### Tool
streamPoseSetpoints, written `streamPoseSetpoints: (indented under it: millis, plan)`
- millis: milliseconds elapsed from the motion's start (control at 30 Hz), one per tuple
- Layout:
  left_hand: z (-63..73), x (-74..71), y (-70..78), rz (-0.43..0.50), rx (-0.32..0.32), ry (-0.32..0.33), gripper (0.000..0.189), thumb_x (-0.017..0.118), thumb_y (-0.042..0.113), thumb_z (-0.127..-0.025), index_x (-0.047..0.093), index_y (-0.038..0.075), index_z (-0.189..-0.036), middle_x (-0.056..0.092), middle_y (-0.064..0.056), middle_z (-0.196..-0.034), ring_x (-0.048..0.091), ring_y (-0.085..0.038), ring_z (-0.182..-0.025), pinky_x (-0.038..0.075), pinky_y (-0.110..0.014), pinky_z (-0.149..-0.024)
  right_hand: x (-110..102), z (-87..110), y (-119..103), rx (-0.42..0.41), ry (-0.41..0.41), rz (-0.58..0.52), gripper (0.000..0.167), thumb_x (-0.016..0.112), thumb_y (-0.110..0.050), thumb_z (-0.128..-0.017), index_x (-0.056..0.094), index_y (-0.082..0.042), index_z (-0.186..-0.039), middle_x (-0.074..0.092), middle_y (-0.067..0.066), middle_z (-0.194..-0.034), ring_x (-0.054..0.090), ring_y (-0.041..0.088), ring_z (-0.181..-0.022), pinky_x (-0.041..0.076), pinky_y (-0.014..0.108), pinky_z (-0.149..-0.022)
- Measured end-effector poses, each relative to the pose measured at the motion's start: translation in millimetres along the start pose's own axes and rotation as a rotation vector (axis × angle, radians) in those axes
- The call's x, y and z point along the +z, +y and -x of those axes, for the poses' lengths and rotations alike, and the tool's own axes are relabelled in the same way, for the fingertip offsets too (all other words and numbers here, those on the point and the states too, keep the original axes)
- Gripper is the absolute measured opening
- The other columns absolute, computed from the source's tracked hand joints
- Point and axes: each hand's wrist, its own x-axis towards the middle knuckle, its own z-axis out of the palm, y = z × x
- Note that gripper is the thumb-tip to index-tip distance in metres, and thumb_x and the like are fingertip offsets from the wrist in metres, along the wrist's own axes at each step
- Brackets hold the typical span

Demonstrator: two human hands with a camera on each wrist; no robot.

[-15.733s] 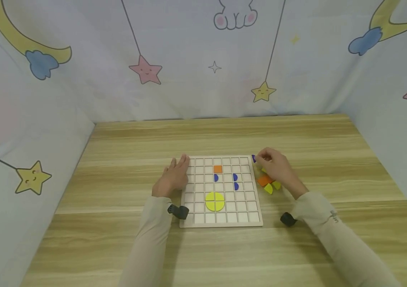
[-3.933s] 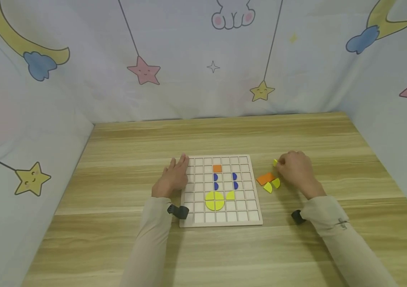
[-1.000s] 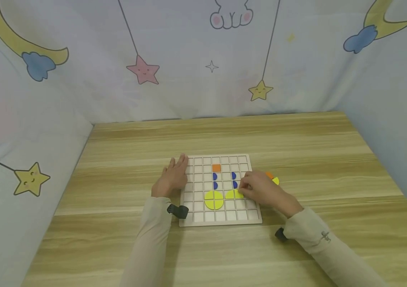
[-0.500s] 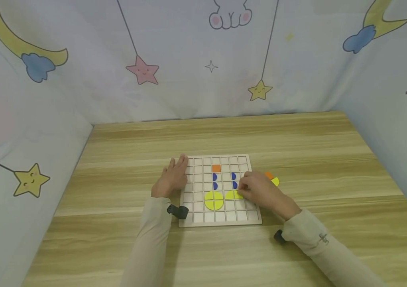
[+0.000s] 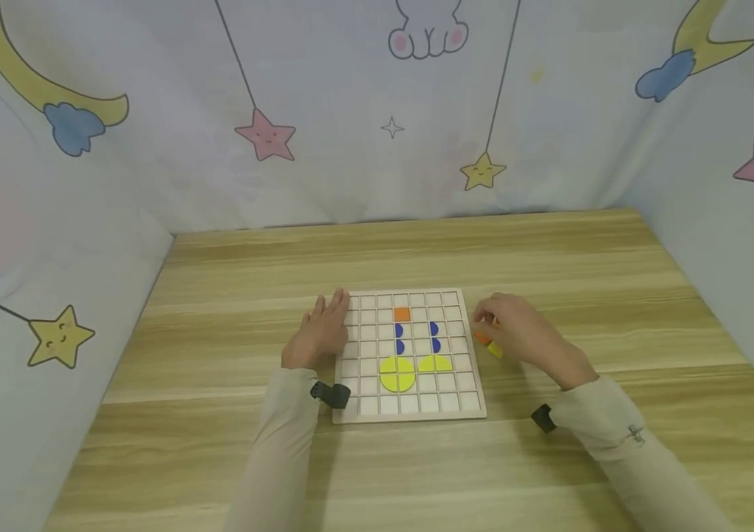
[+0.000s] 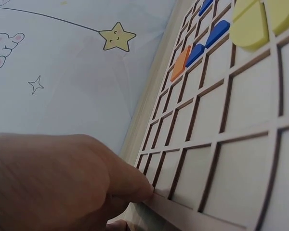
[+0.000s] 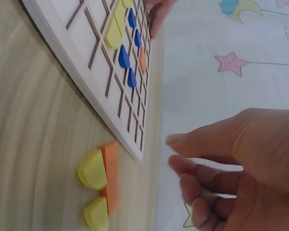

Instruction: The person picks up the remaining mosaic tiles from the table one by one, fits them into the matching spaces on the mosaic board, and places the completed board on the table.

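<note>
My left hand (image 5: 325,329) rests on the left edge of a wooden grid board (image 5: 410,417), fingers straight, fingertips at the rim in the left wrist view. In the board's cells lie an orange square (image 5: 402,315), several blue half circles (image 5: 436,346), a full circle of yellow quarter circles (image 5: 388,382) and two yellow quarters (image 5: 426,365) forming a half circle. Right of the board my right hand (image 5: 523,332) hovers over loose pieces. The right wrist view shows its thumb and fingertips apart with nothing between them, above two yellow quarter circles (image 7: 92,171) and orange squares (image 7: 111,178).
The board lies flat on a wood-grain table (image 5: 410,480). A cloth backdrop (image 5: 337,177) printed with stars and moons stands behind the table and at both sides. Each wrist wears a black camera, one of them a small block (image 5: 543,418).
A blue half circle and two yellow quarters have joined the board across the earlier frames. In the last half second my right hand has moved right, off the board. The left hand stays.
</note>
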Motion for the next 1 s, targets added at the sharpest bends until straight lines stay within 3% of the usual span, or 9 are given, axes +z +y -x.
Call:
streamPoseSetpoints:
  millis: [167, 333, 467, 700, 1000]
  plan:
    - [-1.2, 0.1, -0.5, -0.012, -0.005, 0.001, 0.061, 0.025, 0.010, -0.098, 0.003, 0.006, -0.154, -0.004, -0.010, -0.162, -0.007, -0.040, -0.147, 0.006, -0.063, -0.115, -5.0, 7.9, 9.4, -0.004, -0.047, 0.084, 0.012, 0.060, 0.001, -0.086, 0.068, -0.003, -0.093, 0.064, 0.008, -0.088, 0.058, 0.023, -0.082, 0.052, 0.040, -0.075]
    - [-1.8, -0.3, -0.5, -0.009, -0.010, -0.005, 0.061, 0.025, 0.010, -0.098, 0.003, 0.006, -0.154, -0.005, -0.010, -0.162, -0.007, -0.039, -0.147, 0.006, -0.063, -0.115, -0.1, 13.0, 14.6, 0.021, -0.100, 0.154, 0.027, 0.061, 0.008, -0.080, 0.072, -0.013, -0.092, 0.062, 0.008, -0.089, 0.054, 0.021, -0.077, 0.048, 0.037, -0.070]
    - [-0.4, -0.8, 0.4, -0.010, -0.010, -0.007, 0.061, 0.025, 0.010, -0.098, 0.003, 0.006, -0.154, -0.005, -0.009, -0.162, -0.007, -0.039, -0.147, 0.006, -0.063, -0.115, 5.4, 16.5, 18.6, -0.010, -0.086, 0.196, 0.030, 0.063, 0.009, -0.078, 0.072, -0.015, -0.094, 0.061, 0.008, -0.092, 0.052, 0.022, -0.079, 0.046, 0.038, -0.071]
    - [1.2, -1.7, 1.3, -0.003, -0.002, -0.006, 0.061, 0.026, 0.011, -0.098, 0.003, 0.006, -0.154, -0.005, -0.010, -0.162, -0.007, -0.040, -0.147, 0.006, -0.063, -0.115, 8.3, 20.0, 20.8, -0.034, -0.074, 0.179, 0.016, 0.077, -0.008, -0.074, 0.068, -0.012, -0.087, 0.059, 0.004, -0.087, 0.049, 0.021, -0.079, 0.043, 0.038, -0.071]
    - [1.4, -0.8, 1.4, 0.002, -0.002, -0.007, 0.062, 0.026, 0.010, -0.098, 0.002, 0.006, -0.154, -0.005, -0.010, -0.162, -0.008, -0.040, -0.146, 0.005, -0.063, -0.115, 13.7, 17.2, 16.3, -0.001, -0.104, 0.170, 0.026, 0.080, -0.017, -0.075, 0.070, -0.012, -0.098, 0.059, 0.003, -0.089, 0.051, 0.019, -0.080, 0.045, 0.038, -0.073]
